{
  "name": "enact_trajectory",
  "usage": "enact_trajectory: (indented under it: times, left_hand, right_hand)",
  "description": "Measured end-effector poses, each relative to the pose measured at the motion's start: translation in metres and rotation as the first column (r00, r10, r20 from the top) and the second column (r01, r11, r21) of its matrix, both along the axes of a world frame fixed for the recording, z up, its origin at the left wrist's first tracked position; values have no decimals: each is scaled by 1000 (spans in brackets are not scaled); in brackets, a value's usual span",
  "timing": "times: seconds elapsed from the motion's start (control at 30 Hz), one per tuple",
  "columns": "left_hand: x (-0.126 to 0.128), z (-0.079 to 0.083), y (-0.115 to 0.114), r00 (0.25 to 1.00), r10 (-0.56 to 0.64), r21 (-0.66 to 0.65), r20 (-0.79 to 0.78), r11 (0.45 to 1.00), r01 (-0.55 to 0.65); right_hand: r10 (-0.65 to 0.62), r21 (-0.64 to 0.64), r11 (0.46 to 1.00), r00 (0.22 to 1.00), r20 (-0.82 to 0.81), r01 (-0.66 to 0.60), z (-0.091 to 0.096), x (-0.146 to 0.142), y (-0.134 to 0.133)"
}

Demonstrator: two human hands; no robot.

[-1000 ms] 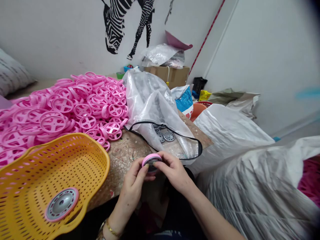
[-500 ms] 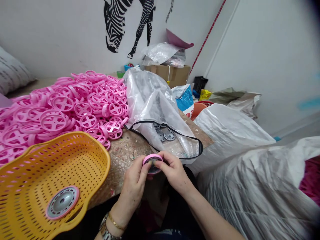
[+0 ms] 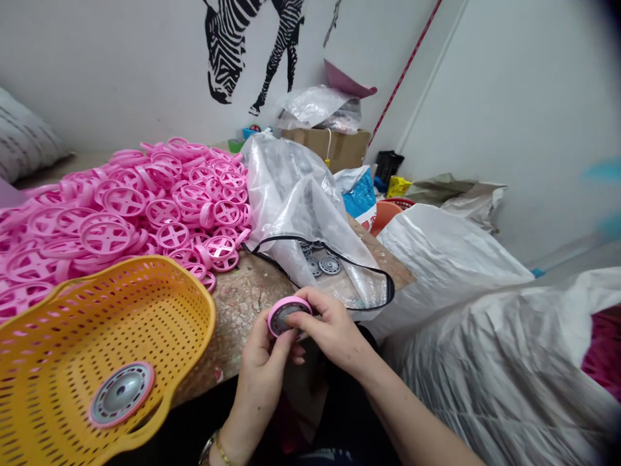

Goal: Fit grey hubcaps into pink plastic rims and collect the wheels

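Between both hands, over the table's front edge, is a pink toy wheel (image 3: 277, 315) with a grey disc set in it. My left hand (image 3: 264, 362) grips its lower left rim with thumb and fingers. My right hand (image 3: 330, 330) is closed on its right side, the thumb lying across the grey face. A similar pink-rimmed wheel with a grey disc (image 3: 121, 392) lies in the yellow perforated basket (image 3: 189, 336) at lower left. Loose grey discs (image 3: 328, 264) show at the mouth of a clear plastic bag (image 3: 291, 188) just beyond my hands.
A big heap of pink spoked wheels (image 3: 121, 207) covers the table's left side. On the right stand large white sacks (image 3: 446, 252), one with pink parts inside. A cardboard box (image 3: 347, 147), a blue-and-white bag (image 3: 359, 197) and an orange container (image 3: 385, 213) are farther back.
The wheel in my hands has shifted slightly left and tilted. My left hand's thumb has moved from its face down to the lower rim, while the right thumb stays on the disc.
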State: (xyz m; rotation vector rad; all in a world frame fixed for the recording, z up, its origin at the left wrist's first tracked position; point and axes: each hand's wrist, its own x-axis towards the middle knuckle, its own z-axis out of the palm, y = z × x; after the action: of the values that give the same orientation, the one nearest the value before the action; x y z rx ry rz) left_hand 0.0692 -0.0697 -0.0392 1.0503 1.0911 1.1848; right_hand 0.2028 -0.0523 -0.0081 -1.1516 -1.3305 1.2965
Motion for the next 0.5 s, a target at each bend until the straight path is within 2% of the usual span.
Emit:
enact_trajectory:
  times: [0.1,0.2,0.27,0.33,0.4,0.47,0.5]
  left_hand:
    - [-4,18,-1,965,154,-116,213,984,-131]
    - [-22,49,2,830,334,-150,446,943,-299]
    - [-38,70,3,712,405,-147,573,906,-397]
    - [-48,82,3,653,418,-124,632,886,-448]
    - [-49,81,3,696,379,-78,609,903,-423]
    - [-43,69,5,821,311,-9,479,937,-349]
    - [-38,60,8,893,268,40,361,953,-302]
  right_hand:
    - [33,63,998,995,-92,-27,7,5,8]
    - [-88,100,990,991,-104,98,4,21,24]
    - [-193,139,972,981,1,191,-4,37,38]
    - [-283,226,944,939,195,238,-13,52,53]
    - [-321,321,930,814,483,176,-21,62,66]
    - [-320,350,934,620,717,77,-24,64,76]
    - [-308,341,939,524,794,34,-25,63,80]
